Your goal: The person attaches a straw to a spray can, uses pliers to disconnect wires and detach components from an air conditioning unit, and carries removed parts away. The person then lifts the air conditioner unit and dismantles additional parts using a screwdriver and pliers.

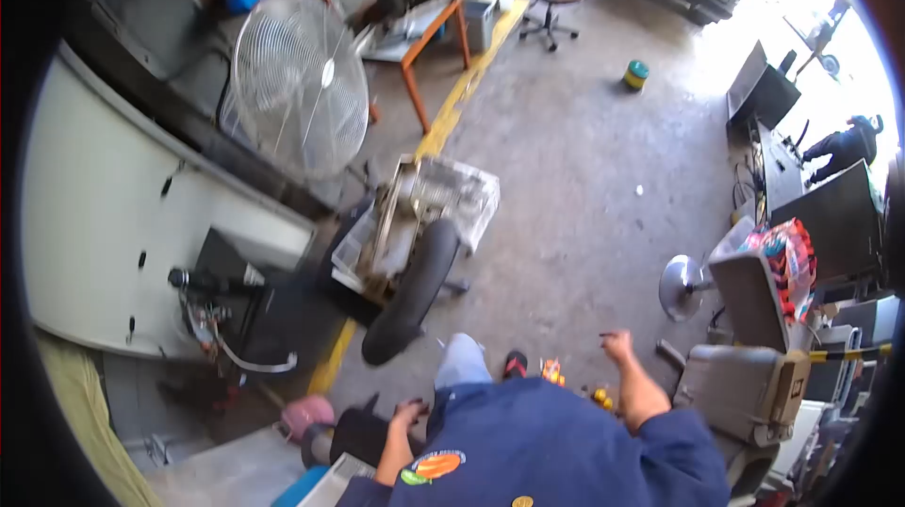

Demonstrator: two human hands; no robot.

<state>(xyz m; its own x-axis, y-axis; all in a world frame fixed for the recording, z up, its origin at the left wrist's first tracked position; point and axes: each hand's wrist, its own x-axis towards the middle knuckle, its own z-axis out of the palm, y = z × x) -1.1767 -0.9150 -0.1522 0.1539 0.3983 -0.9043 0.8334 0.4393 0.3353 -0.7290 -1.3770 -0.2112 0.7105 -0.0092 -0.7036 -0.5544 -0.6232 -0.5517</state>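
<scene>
Near the bottom centre, my left hand hangs beside my leg, next to a dark seat-like object; its fingers look spread, with nothing seen in them. My right hand is out to the right over the concrete floor, its fingers curled and one thin dark thing at the fingertips, too small to make out. In front of me stands a chair with a dark curved backrest, holding a clear plastic bin and metal parts.
A large fan and an orange-legged table stand at the left. Grey chairs and a round metal base are at the right. Small yellow and orange things lie near my feet. A person is far right.
</scene>
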